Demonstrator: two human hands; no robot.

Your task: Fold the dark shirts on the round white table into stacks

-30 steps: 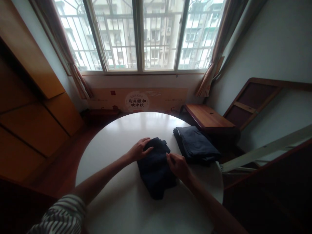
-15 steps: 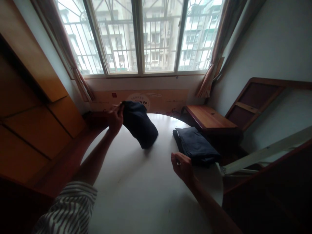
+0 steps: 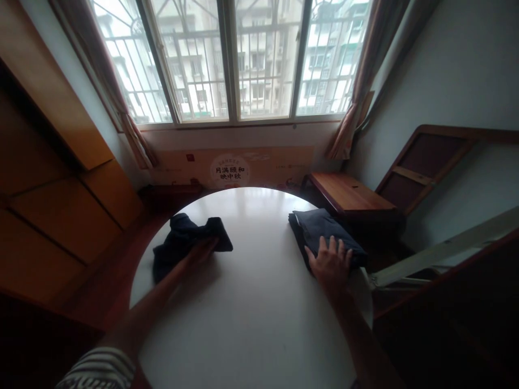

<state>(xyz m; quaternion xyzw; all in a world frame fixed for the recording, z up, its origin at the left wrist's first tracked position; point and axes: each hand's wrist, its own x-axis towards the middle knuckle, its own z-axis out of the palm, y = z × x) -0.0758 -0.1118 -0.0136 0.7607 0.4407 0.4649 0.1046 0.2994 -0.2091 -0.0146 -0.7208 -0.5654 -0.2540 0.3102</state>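
On the left side of the round white table (image 3: 251, 302) lies a crumpled dark navy garment (image 3: 180, 237); its exact kind I cannot make out. My left hand (image 3: 205, 249) grips it near its right end, the fingers partly lost against the dark cloth. Across the table, a folded stack of dark navy cloth (image 3: 320, 224) rests near the right edge. My right hand (image 3: 332, 265) lies on the front of that stack, fingers spread and palm down.
A low wooden table (image 3: 348, 192) stands beyond the right edge, with a wooden frame (image 3: 425, 162) leaning by the wall. A pale metal bar (image 3: 446, 248) slants close to the table's right side. Orange cabinets (image 3: 48, 227) line the left.
My left hand has brought the garment down from the air onto the table's left side. My right hand has moved from a closed pose beside the folded stack to spread on it.
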